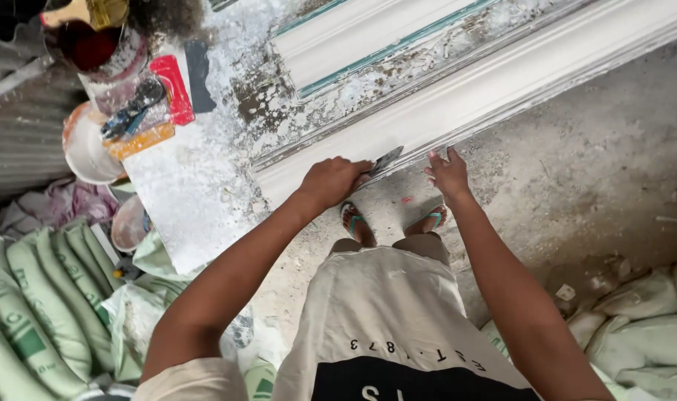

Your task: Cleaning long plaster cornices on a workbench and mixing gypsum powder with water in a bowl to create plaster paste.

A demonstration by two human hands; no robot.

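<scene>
Seen from above, looking down past a pale shirt with a dark panel to two feet in sandals on a dusty concrete floor. Left hand closed in a fist around the handle of a putty knife, blade flat against the lower edge of a long white moulding. Right hand just beside the blade, fingers loosely spread with nothing held, fingertips touching the same edge of the moulding. Both arms reaching forward from the bottom of the view, hands near each other with the blade tip between them. Moulding running aslant from the middle towards the upper right, coated in white filler, lying on a worn board speckled white and grey with flaking paint. Above it, a second white strip edged in teal, lying the same way. At the upper left end of the board, a tin smeared with dark red, a brush handle resting across its mouth. Next to the tin, a red scraper, a dark one just beside it, and an orange-handled tool nearer the board's edge. White bowl caked with filler at the left edge of the board. Stacked pale green sacks at the lower left, more pale sacks at the lower right. Corrugated metal sheet along the left side.
</scene>
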